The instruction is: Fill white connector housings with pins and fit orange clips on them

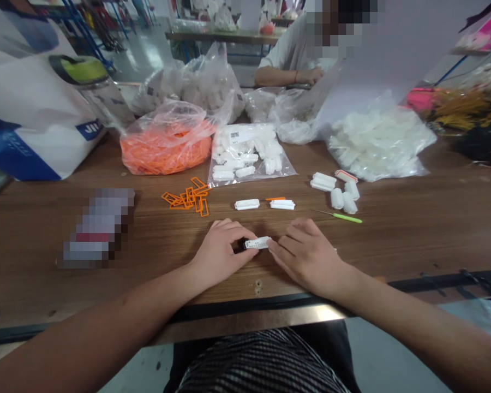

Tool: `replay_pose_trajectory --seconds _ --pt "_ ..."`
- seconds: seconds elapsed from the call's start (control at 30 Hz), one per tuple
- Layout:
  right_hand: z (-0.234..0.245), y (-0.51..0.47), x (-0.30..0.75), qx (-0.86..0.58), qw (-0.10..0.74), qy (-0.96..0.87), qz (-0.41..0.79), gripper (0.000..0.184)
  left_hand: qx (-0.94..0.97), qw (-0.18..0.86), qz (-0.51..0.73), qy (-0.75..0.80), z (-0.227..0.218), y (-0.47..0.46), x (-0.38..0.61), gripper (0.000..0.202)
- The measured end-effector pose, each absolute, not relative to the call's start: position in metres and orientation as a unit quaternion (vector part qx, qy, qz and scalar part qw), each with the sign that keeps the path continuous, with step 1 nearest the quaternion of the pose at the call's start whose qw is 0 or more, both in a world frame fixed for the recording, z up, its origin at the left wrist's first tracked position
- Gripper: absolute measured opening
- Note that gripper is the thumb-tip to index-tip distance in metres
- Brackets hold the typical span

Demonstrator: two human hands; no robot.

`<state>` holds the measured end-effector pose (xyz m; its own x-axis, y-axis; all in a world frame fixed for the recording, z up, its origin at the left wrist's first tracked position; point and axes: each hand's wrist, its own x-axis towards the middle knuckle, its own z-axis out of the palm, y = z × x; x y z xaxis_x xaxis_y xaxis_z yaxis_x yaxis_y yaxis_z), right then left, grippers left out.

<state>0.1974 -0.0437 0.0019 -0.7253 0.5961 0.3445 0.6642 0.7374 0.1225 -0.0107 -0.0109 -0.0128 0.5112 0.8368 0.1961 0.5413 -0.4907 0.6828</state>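
Note:
Between my two hands is a small white plastic connector housing (257, 243) with a row of dark holes along its face. The thumb and index finger of my left hand (215, 254) pinch its left end. Fingertips of my right hand (311, 256) close on its right end, partly covering it. Just beyond lie a white housing (246, 204) and another white housing (282, 205) with an orange piece (275, 198) along its far side. Loose orange rectangular frames (188, 197) are heaped to the left. To the right rests a green-handled pick (347, 218) with a thin metal tip.
Several white parts (343, 199) sit beyond the pick. Behind stand a bag of orange frames (166, 144), a bag of white housings (249, 153) and a bag of whitish parts (380, 139). A bottle (102, 93) and blurred object (100, 226) are left. A person (290, 54) sits opposite.

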Motion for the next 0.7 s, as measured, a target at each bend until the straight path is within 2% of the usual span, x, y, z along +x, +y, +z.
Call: replay_pose_trajectory --seconds 0.1,0.3,0.4,0.5,0.7 --pt "0.001 -0.049 0.194 -0.348 0.131 -0.919 -0.133 0.027 0.823 0.281 0.266 0.416 -0.013 -0.011 -0.011 0.008" --pt "0.017 -0.036 0.227 -0.486 0.209 -0.845 0.078 0.023 0.828 0.275 0.264 0.41 -0.017 -0.01 -0.014 0.009" --pt "0.021 -0.025 0.26 -0.58 0.148 -0.78 0.184 0.019 0.83 0.272 0.265 0.409 -0.016 -0.009 -0.014 0.008" --pt "0.016 -0.019 0.282 -0.611 0.104 -0.727 0.296 0.017 0.829 0.273 0.265 0.409 -0.015 -0.008 -0.013 0.009" --pt "0.012 -0.018 0.283 -0.634 0.079 -0.713 0.289 0.017 0.829 0.277 0.263 0.409 -0.015 -0.009 -0.013 0.009"
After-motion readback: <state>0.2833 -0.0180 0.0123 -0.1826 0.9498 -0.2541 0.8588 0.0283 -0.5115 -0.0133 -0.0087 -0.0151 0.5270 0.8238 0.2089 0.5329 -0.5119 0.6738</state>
